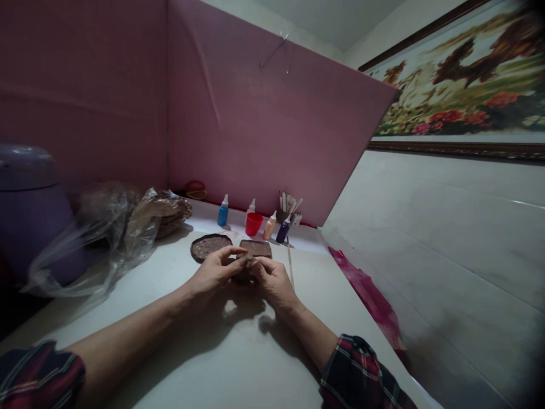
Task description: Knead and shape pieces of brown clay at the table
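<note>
Both hands meet over the white table (204,363) near its middle. My left hand (219,267) pinches a small dark brown lump of clay (243,275) between thumb and fingers. From the other side, my right hand (272,281) presses its thumb and fingertips on the same clay. Its full shape is partly hidden behind the fingers. Just beyond them lies a flat brown clay slab (256,248). Left of the slab sits a round dark-rimmed brown clay dish (210,246). A thin brush or stick (290,261) lies right of my right hand.
Across the back stand a blue bottle (223,212), a red cup (254,224), a peach bottle (269,227), a dark blue bottle (283,230) and a holder of tools (288,207). A clear plastic bag (145,218) and a purple container (36,221) are left; scissors (196,189) lie behind.
</note>
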`<state>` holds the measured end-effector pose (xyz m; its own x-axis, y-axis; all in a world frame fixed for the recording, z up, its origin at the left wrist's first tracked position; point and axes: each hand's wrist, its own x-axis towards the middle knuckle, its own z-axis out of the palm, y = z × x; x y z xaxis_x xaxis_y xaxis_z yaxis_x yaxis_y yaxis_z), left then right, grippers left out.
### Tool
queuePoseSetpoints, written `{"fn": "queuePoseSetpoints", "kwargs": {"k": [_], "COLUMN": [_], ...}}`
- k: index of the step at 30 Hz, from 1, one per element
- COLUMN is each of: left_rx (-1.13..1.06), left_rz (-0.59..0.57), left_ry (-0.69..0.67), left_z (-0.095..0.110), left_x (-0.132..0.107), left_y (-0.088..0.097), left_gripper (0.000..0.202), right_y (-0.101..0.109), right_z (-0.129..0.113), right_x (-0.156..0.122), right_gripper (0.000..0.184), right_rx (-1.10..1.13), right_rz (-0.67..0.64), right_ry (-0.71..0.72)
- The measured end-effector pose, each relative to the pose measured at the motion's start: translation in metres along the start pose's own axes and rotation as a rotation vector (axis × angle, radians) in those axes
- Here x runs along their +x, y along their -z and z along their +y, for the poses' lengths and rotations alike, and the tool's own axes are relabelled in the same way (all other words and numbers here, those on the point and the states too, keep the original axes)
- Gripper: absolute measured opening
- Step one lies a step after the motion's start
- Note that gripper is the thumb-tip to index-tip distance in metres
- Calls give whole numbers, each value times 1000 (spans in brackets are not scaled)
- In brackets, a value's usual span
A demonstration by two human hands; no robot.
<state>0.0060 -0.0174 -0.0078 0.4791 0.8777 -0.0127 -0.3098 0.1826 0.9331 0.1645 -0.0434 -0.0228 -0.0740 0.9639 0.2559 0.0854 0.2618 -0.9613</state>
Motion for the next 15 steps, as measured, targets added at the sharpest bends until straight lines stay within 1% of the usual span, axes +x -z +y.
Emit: {"fn": "queuePoseSetpoints", "kwargs": {"k": [3, 6, 11, 15], "left_rx": [33, 18, -103, -181], "left_rz": [31, 23, -72, -159], "left_ry": [-38, -60, -26, 8], "left_z": [3, 1, -2, 1], "left_x": [-2, -2, -2, -5], "left_y": [1, 3, 3, -1], "left_gripper": [43, 43, 35, 33], "right_y": [-2, -3, -2, -4], "right_z": [-3, -8, -11, -11], "right_x": [-1, -3, -3, -6], "right_gripper": [44, 37, 25, 25], "right_rx": [-46, -154, -244, -377], "right_rz": [-33, 16, 150, 252], "right_ry": [29, 71, 158, 292]}}
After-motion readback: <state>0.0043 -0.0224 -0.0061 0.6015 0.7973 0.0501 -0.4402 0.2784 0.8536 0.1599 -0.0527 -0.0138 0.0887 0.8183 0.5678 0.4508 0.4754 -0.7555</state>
